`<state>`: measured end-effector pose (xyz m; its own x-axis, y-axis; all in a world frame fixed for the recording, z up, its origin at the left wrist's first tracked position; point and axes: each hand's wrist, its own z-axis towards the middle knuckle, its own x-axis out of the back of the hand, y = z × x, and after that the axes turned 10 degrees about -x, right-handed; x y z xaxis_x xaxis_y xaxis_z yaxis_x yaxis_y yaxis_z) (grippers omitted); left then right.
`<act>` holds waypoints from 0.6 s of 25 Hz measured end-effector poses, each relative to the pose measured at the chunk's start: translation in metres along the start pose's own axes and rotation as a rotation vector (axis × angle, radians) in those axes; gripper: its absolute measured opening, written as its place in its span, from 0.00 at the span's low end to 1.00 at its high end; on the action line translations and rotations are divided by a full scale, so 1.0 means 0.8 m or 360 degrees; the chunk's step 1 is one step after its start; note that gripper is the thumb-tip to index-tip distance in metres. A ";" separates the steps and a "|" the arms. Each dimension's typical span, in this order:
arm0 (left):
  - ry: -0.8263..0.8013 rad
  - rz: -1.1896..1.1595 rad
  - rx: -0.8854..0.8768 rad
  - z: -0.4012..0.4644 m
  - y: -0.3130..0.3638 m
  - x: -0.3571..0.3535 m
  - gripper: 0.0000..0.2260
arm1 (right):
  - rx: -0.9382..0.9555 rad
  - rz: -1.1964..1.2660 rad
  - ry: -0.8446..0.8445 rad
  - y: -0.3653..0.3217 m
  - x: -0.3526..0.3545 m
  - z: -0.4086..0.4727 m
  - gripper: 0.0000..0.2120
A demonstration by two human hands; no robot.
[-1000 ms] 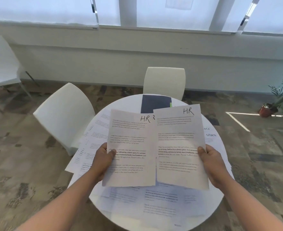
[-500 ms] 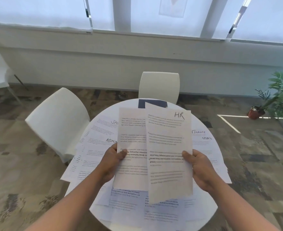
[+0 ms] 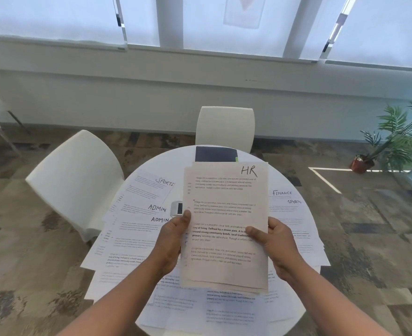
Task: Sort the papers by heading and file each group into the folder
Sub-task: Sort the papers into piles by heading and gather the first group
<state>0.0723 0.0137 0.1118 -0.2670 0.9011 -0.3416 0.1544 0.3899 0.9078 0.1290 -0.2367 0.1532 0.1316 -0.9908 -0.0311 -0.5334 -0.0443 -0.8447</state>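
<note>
Above the table I hold a small stack of sheets headed HR [image 3: 226, 214], one nearly square on top of the other. My left hand [image 3: 173, 235] grips the stack's left edge, thumb on the front. My right hand [image 3: 276, 243] grips the right edge, thumb across the print. Behind the stack's top edge lies a dark blue folder [image 3: 214, 154] at the far side of the table. Loose sheets headed SPORTS [image 3: 151, 187], ADMIN [image 3: 142, 214] and FINANCE [image 3: 286, 202] lie spread on the table.
The round white table [image 3: 173, 156] is nearly covered with printed papers. A small white device [image 3: 177, 208] lies left of the stack. White chairs stand at the far side [image 3: 225, 127] and far left [image 3: 79, 175]. A potted plant [image 3: 394, 141] stands on the floor at right.
The two HR sheets, held side by side a second ago, have been brought together into one stack, the right sheet on top. My hands have moved closer to each other.
</note>
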 end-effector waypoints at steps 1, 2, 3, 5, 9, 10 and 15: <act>0.0074 0.0044 -0.0072 0.001 -0.001 -0.006 0.15 | 0.0005 0.0009 0.0019 0.001 -0.001 -0.001 0.14; 0.0161 0.0088 -0.0126 0.002 -0.001 -0.011 0.13 | 0.0006 0.0019 0.0024 0.002 -0.003 -0.002 0.14; 0.0236 0.0125 -0.0159 0.004 -0.003 -0.015 0.12 | 0.0004 0.0036 0.0012 0.004 -0.005 -0.002 0.14; 0.0306 0.0159 -0.0188 0.008 -0.006 -0.022 0.10 | -0.0016 0.0073 -0.0034 0.007 -0.003 0.001 0.13; 0.0293 0.0202 -0.0207 0.012 -0.004 -0.032 0.09 | -0.0112 0.0077 -0.0180 -0.005 0.024 0.019 0.11; 0.0279 0.0214 -0.0212 0.012 -0.003 -0.034 0.09 | -0.0144 0.0062 -0.0218 -0.010 0.033 0.025 0.12; 0.0329 0.0191 -0.0228 0.016 -0.001 -0.059 0.11 | -0.0205 -0.0025 -0.0276 -0.019 0.067 0.059 0.09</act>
<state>0.0966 -0.0267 0.1237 -0.4456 0.8756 -0.1863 0.0642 0.2389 0.9689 0.1836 -0.2832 0.1387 0.2766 -0.9536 -0.1193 -0.6311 -0.0866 -0.7709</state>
